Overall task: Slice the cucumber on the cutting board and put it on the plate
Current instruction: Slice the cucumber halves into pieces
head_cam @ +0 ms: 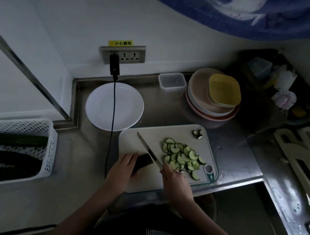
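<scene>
A white cutting board (175, 133) lies on the steel counter. My left hand (123, 168) grips a dark cucumber piece (142, 161) on the board's left side. My right hand (174, 177) holds a knife (148, 149) by its handle, with the blade resting against the cucumber's cut end. A pile of half-moon cucumber slices (182, 157) lies to the right of the blade. A cut-off cucumber end (198, 134) sits near the board's far right corner. A white plate (101, 105) stands behind the board to the left, with nothing on it.
A black cable (112, 124) hangs from a wall socket across the plate. A white basket (47, 155) with whole cucumbers (19, 139) is at the left. Stacked plates (210, 102) and a clear container (172, 80) stand behind the board. A sink rim (286, 192) lies to the right.
</scene>
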The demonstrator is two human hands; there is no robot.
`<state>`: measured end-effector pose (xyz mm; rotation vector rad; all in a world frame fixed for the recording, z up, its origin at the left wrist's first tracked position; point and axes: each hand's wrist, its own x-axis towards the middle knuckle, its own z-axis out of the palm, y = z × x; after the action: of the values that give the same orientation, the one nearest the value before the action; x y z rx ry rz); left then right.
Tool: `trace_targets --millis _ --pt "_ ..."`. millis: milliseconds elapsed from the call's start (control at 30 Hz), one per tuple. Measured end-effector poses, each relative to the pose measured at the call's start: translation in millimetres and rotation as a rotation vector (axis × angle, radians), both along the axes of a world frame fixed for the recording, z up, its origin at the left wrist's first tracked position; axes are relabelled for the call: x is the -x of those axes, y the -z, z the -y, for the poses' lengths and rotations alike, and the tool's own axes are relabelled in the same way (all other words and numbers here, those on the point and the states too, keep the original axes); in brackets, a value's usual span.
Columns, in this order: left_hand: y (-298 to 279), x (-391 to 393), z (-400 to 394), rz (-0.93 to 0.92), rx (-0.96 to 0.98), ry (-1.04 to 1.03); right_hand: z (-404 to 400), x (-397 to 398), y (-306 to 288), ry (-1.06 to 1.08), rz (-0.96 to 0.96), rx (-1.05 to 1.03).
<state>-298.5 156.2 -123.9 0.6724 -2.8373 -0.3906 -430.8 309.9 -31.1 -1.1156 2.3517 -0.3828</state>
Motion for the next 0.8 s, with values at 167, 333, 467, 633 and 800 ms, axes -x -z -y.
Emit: trace_targets --millis 167,333,467,633,800 --pt "1.9 -31.6 11.1 -0.129 -0.149 -0.03 7.1 -12.7 5.4 0.09 0.034 0.028" --pt "-7.9 -29.5 18.0 -0.117 -0.159 -0.006 6.2 -24.5 13.9 0.171 -0.025 0.017" --pt "-15.2 -23.8 18.0 -0.118 -0.085 0.148 5.3 -29.5 17.0 0.238 -0.038 0.004" --pt "-13.9 -1.9 11.7 -0.033 0.076 0.411 2.6 -18.2 13.3 0.368 0.023 0.033" --pt "-5.6 2.3 13.3 -0.06 0.039 0.428 15.1 -8.9 16.4 0.373 0.148 0.042"
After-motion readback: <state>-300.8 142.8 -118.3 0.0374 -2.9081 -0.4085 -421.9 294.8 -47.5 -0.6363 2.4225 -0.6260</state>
